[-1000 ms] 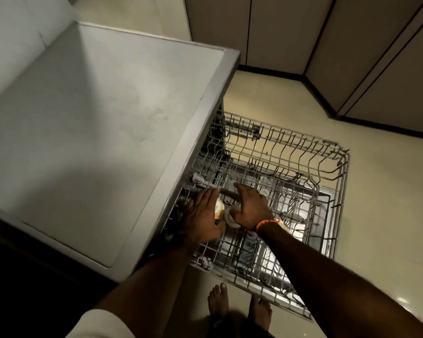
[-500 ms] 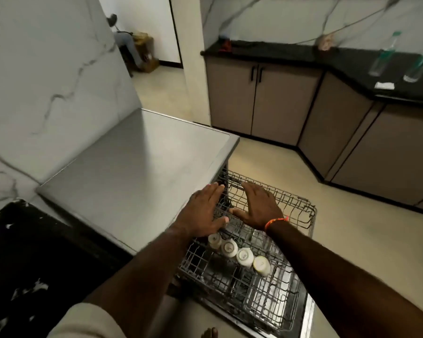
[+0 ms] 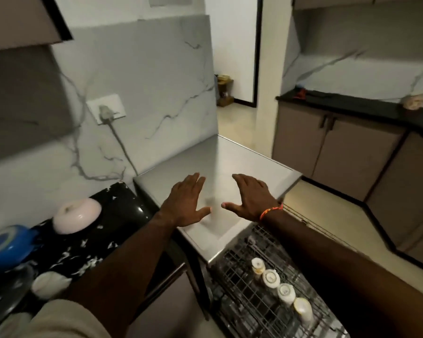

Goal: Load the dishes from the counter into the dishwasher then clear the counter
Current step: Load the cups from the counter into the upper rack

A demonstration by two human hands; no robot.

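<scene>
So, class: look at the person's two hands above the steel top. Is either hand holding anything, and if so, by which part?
Nothing is held. The left hand and right hand are both spread open, fingers straight, above the steel top. The four cups sit in the rack, untouched.

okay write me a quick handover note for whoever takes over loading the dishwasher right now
Left hand and right hand: both open, empty, above the steel top.
Rack is pulled out, with four cups in a row.
Left to load from the black counter: pink bowl, blue dish, white cup, and a dark pan at the edge.
Then clear the counter.
</scene>
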